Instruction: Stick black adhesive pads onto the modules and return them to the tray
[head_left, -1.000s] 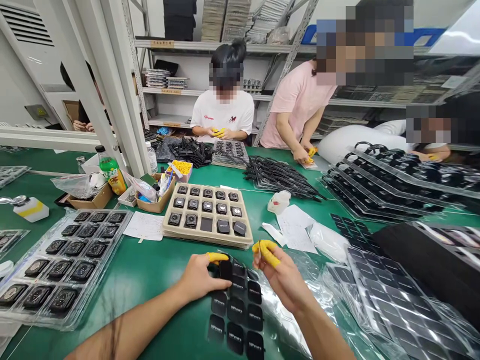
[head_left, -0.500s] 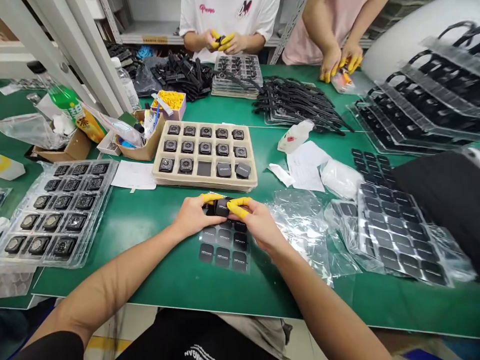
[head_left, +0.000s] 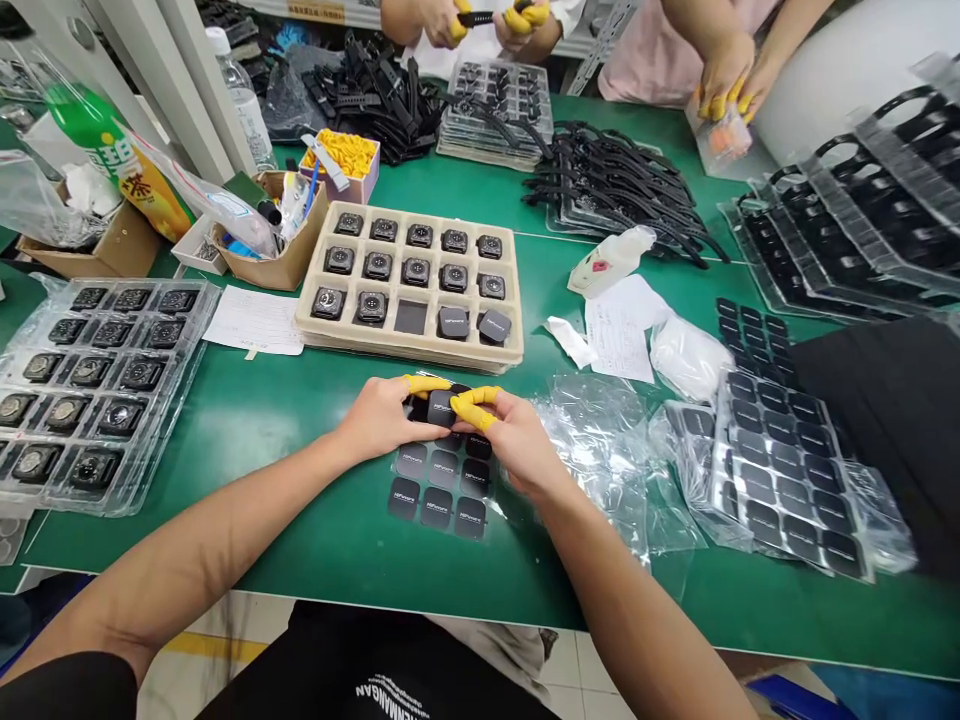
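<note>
Between my hands is a black square smartwatch [head_left: 441,407] whose front carries a dark film with pale lettering. My left hand [head_left: 382,415], with yellow finger cots, grips its left side. Yellow-covered fingers of my right hand [head_left: 510,430] pinch its right edge. Beneath my hands a clear sheet of dark square film stickers [head_left: 437,507] lies on the green table [head_left: 300,520]. Behind them stands a beige tray [head_left: 409,345] of watch bodies in compartments. One front-row compartment holds no watch; the two right of it hold watches with lettered fronts up.
Clear trays of watches [head_left: 90,370] lie at left. On the right are crumpled plastic film [head_left: 600,450], more sticker sheets [head_left: 787,470] and a small bottle [head_left: 611,260]. Boxes [head_left: 262,265] and drink bottles stand back left. Two co-workers' gloved fingers [head_left: 525,18] work across the table.
The view has shifted, so the table's contents sit differently in frame. My hands keep their hold on the watch. The co-worker opposite now holds a black strap stretched between the hands.
</note>
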